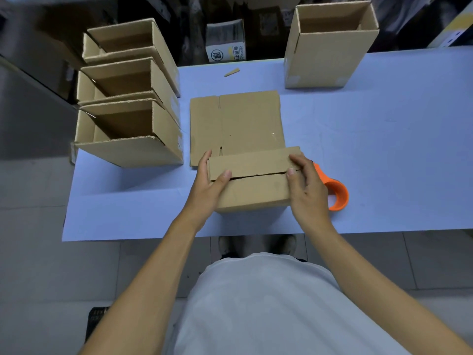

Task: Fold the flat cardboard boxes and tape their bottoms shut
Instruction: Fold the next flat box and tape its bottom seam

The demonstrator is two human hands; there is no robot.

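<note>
Lining the left of the frame, three folded boxes (pixel 130 108) of brown corrugated board lie open-mouthed in a row on the pale blue counter (pixel 384 149). At centre, a flat box blank (pixel 236 126), smooth and rectangular, lies behind the box being folded (pixel 252 183). Its two long bottom flaps meet in a ragged seam. The left hand (pixel 208 184) grips its left end, thumb on the seam; the right hand (pixel 305 187) grips its right end likewise. An orange tape dispenser (pixel 337 193), rounded plastic, lies just right. An upright box (pixel 330 44) stands upper right.
</note>
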